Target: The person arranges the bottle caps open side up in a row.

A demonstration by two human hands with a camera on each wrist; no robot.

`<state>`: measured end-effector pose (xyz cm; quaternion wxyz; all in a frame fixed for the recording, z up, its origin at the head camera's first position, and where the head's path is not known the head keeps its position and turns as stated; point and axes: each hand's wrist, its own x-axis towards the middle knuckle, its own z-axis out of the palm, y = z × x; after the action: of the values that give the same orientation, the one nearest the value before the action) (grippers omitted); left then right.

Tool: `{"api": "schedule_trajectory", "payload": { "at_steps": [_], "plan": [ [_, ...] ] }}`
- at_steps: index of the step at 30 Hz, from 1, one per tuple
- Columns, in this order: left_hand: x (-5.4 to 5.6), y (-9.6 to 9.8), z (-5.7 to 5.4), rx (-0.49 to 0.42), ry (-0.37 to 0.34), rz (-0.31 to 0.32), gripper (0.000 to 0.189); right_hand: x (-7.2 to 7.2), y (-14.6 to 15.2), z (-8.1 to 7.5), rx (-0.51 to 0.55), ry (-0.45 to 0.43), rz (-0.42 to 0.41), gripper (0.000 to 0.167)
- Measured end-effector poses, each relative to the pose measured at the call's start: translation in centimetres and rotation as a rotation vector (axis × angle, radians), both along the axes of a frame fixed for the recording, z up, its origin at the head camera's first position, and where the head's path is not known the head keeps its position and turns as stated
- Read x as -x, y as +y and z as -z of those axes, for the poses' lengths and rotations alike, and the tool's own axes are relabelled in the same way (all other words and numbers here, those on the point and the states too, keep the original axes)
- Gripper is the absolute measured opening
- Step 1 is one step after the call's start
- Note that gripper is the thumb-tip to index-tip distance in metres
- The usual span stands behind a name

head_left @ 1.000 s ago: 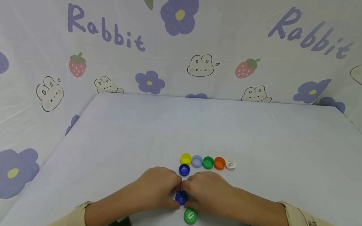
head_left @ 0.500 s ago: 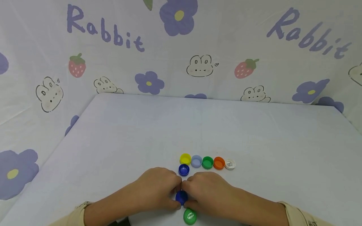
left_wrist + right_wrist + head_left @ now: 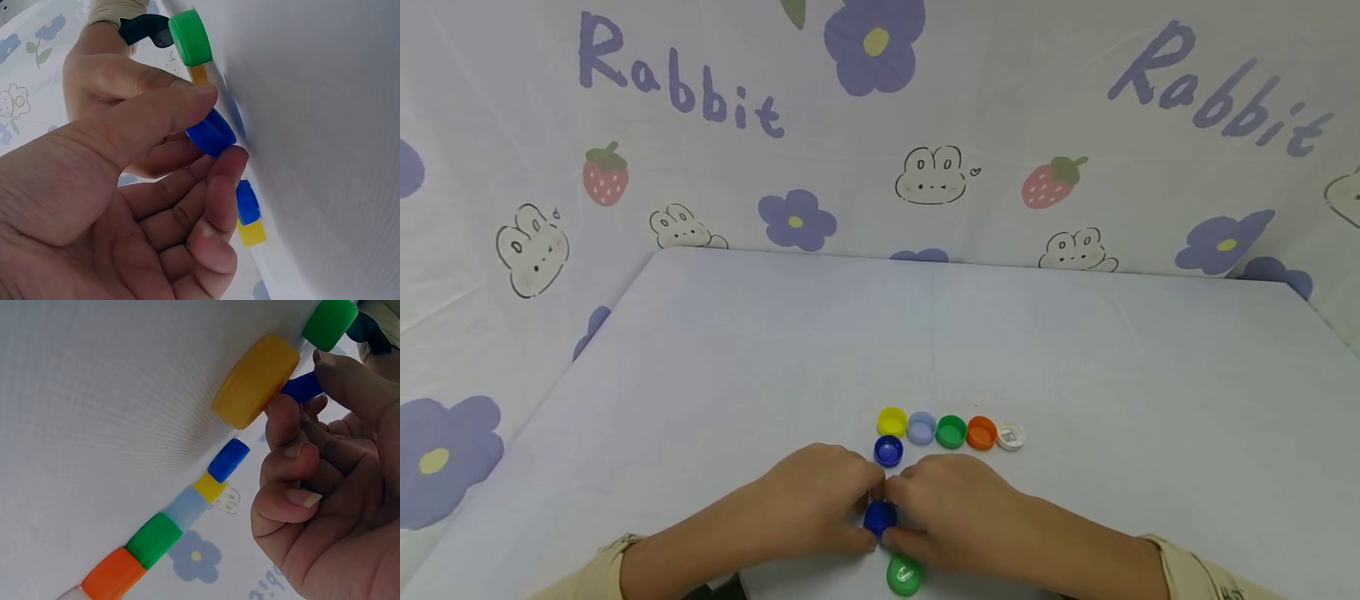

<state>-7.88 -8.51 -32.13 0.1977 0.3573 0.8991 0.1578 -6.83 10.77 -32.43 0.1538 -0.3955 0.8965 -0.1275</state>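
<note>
Both hands meet around a dark blue bottle cap (image 3: 880, 518) near the front of the white table. My left hand (image 3: 823, 504) pinches it between thumb and a fingertip; in the left wrist view this blue cap (image 3: 212, 133) is tilted. From the other side, my right hand (image 3: 955, 508) has thumb and finger on the same cap (image 3: 303, 386). An orange-yellow cap (image 3: 256, 381) stands on the table beside the right fingers, hidden by the hand in the head view. Closer to the front lies a green cap (image 3: 904, 575), logo side up.
Beyond the hands, a row of upturned caps runs rightward: yellow (image 3: 892, 422), light blue (image 3: 921, 428), green (image 3: 951, 432), orange (image 3: 982, 433) and white (image 3: 1011, 436). Another dark blue cap (image 3: 888, 451) sits just in front of the yellow one. A printed cloth (image 3: 850, 150) hangs behind the table.
The blue cap between the fingers has tipped and shifted slightly away from the front edge. Both hands have moved only slightly with it; the other caps stay where they were.
</note>
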Motion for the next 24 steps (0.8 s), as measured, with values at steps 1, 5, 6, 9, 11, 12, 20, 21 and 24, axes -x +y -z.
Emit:
{"api": "schedule_trajectory", "payload": {
  "at_steps": [1,5,6,9,11,12,20,21,24],
  "plan": [
    [0.02,-0.01,0.04,-0.003,0.000,-0.003,0.026,0.03,0.01,0.01,0.001,-0.002,0.001,0.020],
    [0.03,-0.04,0.05,-0.011,0.009,-0.004,0.025,0.12,0.10,0.04,-0.010,-0.006,0.006,0.020],
    [0.02,-0.05,0.08,-0.014,0.012,-0.004,0.025,0.14,0.11,0.03,-0.014,-0.008,0.008,0.020],
    [-0.01,-0.08,0.08,-0.026,0.007,-0.007,0.023,0.18,0.12,0.08,-0.020,-0.008,0.009,0.020],
    [-0.01,-0.12,0.09,-0.040,0.001,-0.011,0.021,0.20,0.12,0.11,-0.017,-0.002,0.010,0.019],
    [-0.04,-0.12,0.04,-0.050,0.001,-0.012,0.020,0.22,0.13,0.17,-0.015,0.005,0.009,0.018],
    [0.06,-0.06,-0.34,-0.100,0.050,-0.036,0.014,0.26,0.24,0.05,0.003,0.051,0.010,0.016],
    [0.06,-0.06,-0.39,-0.102,0.051,-0.040,0.014,0.27,0.30,0.03,0.005,0.059,0.007,0.015],
    [0.11,-0.09,-0.40,-0.109,0.068,-0.037,0.010,0.30,0.53,0.03,0.006,0.071,0.002,0.015]
  ]
}}
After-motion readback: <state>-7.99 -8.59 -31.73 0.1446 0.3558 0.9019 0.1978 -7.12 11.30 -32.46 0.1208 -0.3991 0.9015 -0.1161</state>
